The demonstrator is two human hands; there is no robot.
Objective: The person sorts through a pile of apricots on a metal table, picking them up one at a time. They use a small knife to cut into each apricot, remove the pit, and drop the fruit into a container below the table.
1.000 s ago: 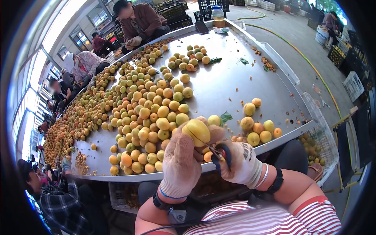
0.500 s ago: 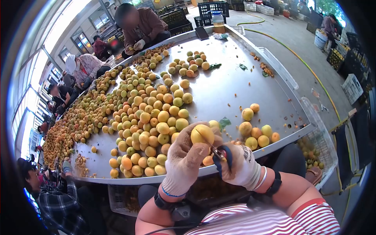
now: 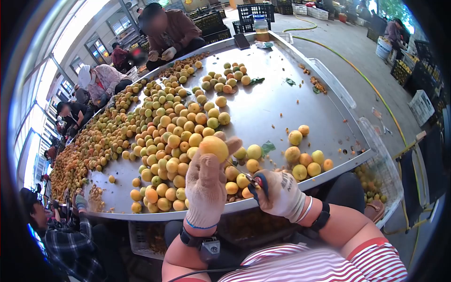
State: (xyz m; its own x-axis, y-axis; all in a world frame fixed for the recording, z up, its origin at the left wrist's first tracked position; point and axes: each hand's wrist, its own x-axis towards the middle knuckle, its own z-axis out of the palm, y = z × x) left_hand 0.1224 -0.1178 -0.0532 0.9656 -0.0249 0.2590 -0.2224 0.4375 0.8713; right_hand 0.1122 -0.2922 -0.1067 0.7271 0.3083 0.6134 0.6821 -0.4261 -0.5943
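My left hand point(image 3: 206, 181), in a cream work glove, is closed around a yellow-orange apricot point(image 3: 214, 149) and holds it up above the near edge of the metal table. My right hand point(image 3: 280, 195), also gloved, grips a pair of scissors point(image 3: 254, 181) with dark handles. Their slim metal blades point up and left toward my left hand, apart from the apricot. Several loose apricots point(image 3: 242, 180) lie on the table between my hands. To the left spreads a large heap of apricots point(image 3: 181, 136); a smaller group point(image 3: 305, 160) sits to the right.
The metal table point(image 3: 263, 108) has a raised rim. At its far end are a phone point(image 3: 242, 41) and a jar point(image 3: 261, 29). Crates of fruit point(image 3: 376, 183) stand below the right edge. Co-workers point(image 3: 171, 30) sit along the left side. A hose point(image 3: 357, 73) crosses the floor.
My left hand has moved left and slightly up with the apricot, away from the scissors. My right hand has shifted slightly; more loose apricots now show between the hands.
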